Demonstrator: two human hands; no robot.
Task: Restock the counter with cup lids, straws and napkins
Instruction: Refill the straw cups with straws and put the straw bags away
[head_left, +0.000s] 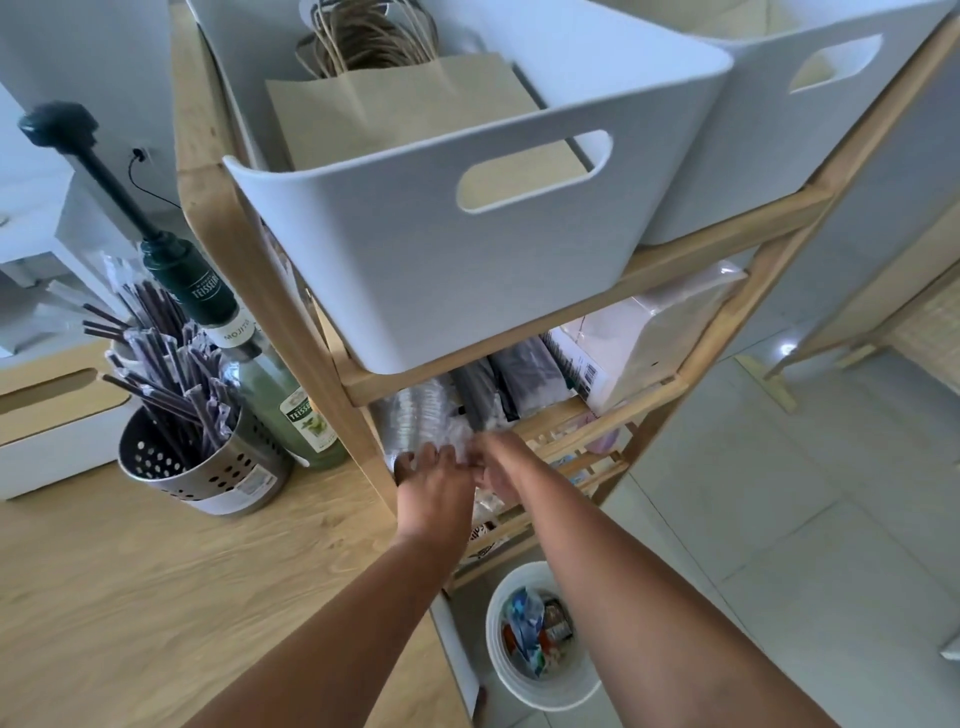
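Observation:
A clear plastic sleeve of cup lids lies on the middle level of a wooden shelf rack. My left hand and my right hand both reach in at its near end, fingers on the plastic wrap; the grip itself is blurred. Beside the lids lie dark packs of straws and a wrapped white pack of napkins. On the wooden counter at left, a perforated metal holder is full of wrapped dark straws.
Two white bins sit on the rack's upper level, the near one holding paper bags. A green syrup bottle with a pump stands next to the straw holder. A white waste bucket stands on the tiled floor below.

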